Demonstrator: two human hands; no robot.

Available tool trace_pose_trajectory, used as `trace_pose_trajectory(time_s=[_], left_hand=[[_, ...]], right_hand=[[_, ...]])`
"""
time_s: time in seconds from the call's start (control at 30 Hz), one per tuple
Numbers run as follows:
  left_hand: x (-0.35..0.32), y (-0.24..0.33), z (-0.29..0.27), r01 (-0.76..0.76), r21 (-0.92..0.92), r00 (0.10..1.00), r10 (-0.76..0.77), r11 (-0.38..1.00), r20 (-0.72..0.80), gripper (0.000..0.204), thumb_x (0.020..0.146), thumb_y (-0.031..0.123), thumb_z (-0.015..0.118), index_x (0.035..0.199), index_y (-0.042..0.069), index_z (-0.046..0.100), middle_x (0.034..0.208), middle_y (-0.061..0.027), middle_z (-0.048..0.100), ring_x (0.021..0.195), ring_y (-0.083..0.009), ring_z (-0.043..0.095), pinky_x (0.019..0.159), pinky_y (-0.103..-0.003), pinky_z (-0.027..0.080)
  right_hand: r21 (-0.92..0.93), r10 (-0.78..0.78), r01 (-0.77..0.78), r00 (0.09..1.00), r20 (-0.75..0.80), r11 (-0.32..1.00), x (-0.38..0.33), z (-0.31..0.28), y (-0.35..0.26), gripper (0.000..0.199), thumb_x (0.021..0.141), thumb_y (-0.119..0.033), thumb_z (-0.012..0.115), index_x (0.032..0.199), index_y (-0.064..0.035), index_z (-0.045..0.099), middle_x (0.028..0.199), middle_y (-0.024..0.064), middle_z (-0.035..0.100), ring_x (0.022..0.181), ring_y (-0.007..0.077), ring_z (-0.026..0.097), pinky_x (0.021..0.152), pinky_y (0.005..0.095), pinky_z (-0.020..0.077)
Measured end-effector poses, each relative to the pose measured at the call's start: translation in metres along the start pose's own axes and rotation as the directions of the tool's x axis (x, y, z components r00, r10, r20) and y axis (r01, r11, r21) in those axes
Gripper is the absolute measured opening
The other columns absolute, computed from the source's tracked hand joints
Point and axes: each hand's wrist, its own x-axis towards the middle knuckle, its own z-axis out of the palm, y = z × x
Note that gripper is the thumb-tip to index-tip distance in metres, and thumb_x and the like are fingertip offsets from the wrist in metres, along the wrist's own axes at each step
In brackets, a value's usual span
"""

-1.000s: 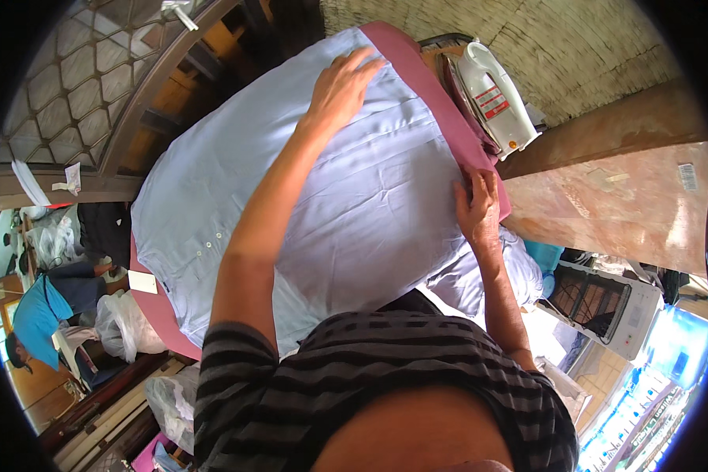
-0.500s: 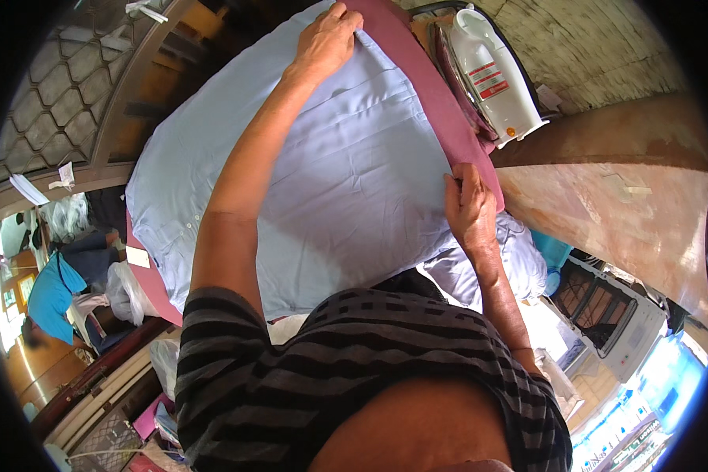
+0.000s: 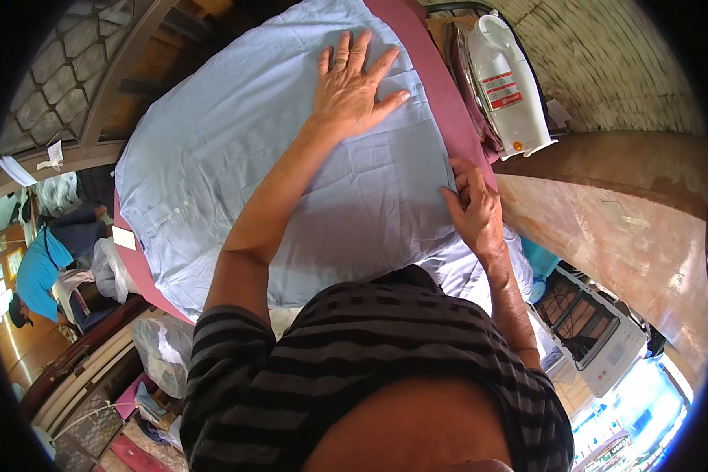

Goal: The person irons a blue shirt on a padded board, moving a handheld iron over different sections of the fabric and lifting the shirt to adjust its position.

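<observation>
A light blue shirt (image 3: 330,200) lies spread over a maroon padded board (image 3: 417,47), with a few small pale buttons showing near its left side. My left hand (image 3: 354,90), a ring on one finger, rests flat on the upper part of the shirt with its fingers spread. At the shirt's right edge, my right hand (image 3: 477,212) has its thumb and bent fingers closed on the cloth, over the maroon border. Faint creases run across the middle of the fabric.
A white iron (image 3: 519,118) with a red label rests beyond the board's right edge. A pale stone-like ledge (image 3: 598,212) runs along the right. Crumpled light cloth (image 3: 519,252) lies under my right forearm. At far left, a person in a blue top (image 3: 43,267) is near plastic bags (image 3: 114,271).
My left hand has let go of the shirt's far edge, come nearer and flattened out with spread fingers. My right hand has stayed at the right edge. The view has shifted slightly.
</observation>
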Motion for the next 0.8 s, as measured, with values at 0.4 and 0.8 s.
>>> trace_pose_trajectory(time_s=[0.4, 0.8], left_hand=[[-0.025, 0.045, -0.003, 0.002, -0.087, 1.0, -0.002, 0.996, -0.005, 0.067, 0.089, 0.056, 0.058, 0.146, 0.023, 0.045, 0.158, -0.0147, 0.027, 0.145, -0.0419, 0.022, 0.111, -0.067, 0.018], [-0.132, 0.037, -0.051, 0.416, -0.129, 0.898, -0.429, 0.9, -0.098, 0.076, 0.086, 0.053, 0.061, 0.146, 0.012, 0.039, 0.158, -0.0205, 0.023, 0.144, -0.0473, 0.02, 0.108, -0.068, 0.019]], right_hand=[[-0.13, -0.102, 0.09, 0.991, -0.087, 0.987, 0.076, 0.018, -0.012, 0.035, 0.084, -0.004, 0.066, 0.119, -0.0038, 0.06, 0.085, 0.0157, 0.065, 0.076, 0.0304, 0.066, 0.066, 0.041, 0.0518], [-0.386, -0.291, 0.191, 0.931, -0.22, 0.903, 0.12, -0.079, 0.046, 0.045, 0.092, -0.03, 0.065, 0.125, 0.0, 0.057, 0.105, 0.0162, 0.066, 0.097, 0.0315, 0.062, 0.086, 0.0421, 0.0498]])
